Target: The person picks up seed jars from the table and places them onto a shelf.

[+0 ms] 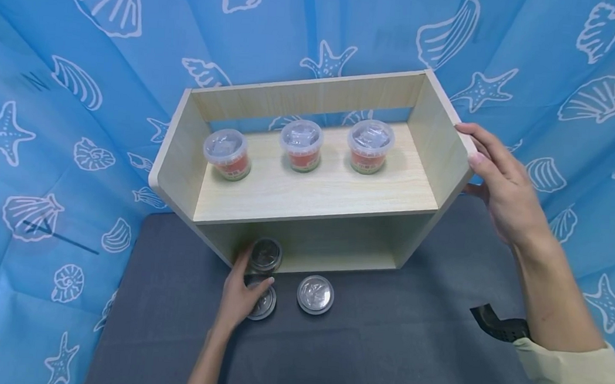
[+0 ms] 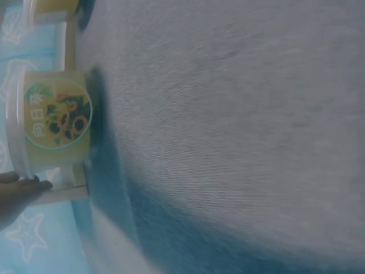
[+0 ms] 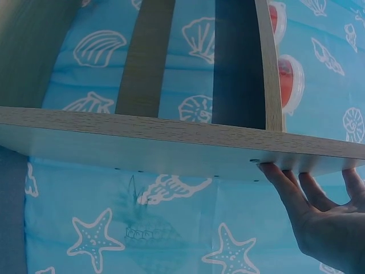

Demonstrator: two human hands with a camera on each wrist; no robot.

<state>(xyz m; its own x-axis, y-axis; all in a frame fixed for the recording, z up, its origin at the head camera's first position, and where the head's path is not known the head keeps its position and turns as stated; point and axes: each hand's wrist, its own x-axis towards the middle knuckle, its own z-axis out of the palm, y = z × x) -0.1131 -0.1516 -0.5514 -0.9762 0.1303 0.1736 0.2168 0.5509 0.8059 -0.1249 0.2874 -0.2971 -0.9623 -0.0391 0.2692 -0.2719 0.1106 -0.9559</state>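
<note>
My left hand (image 1: pixel 240 296) reaches to the front left of the shelf unit's lower level. It holds a lidded plastic cup (image 1: pixel 266 254) there, fingers along its left side and thumb at its front. Close under the thumb stands a second lidded cup (image 1: pixel 264 308); a yellow cup (image 2: pixel 57 120) with a sunflower label fills the left of the left wrist view. A third lidded cup (image 1: pixel 315 294) stands to the right on the dark cloth. My right hand (image 1: pixel 508 186) rests its fingertips against the outside of the shelf unit's right side panel (image 3: pixel 171 151).
The wooden shelf unit (image 1: pixel 307 201) stands at the back of the dark cloth (image 1: pixel 361 348). Three red cups with clear lids, left (image 1: pixel 226 152), middle (image 1: pixel 301 144) and right (image 1: pixel 370 146), stand on its upper shelf. A blue shell-patterned curtain (image 1: pixel 136 58) hangs behind and at both sides.
</note>
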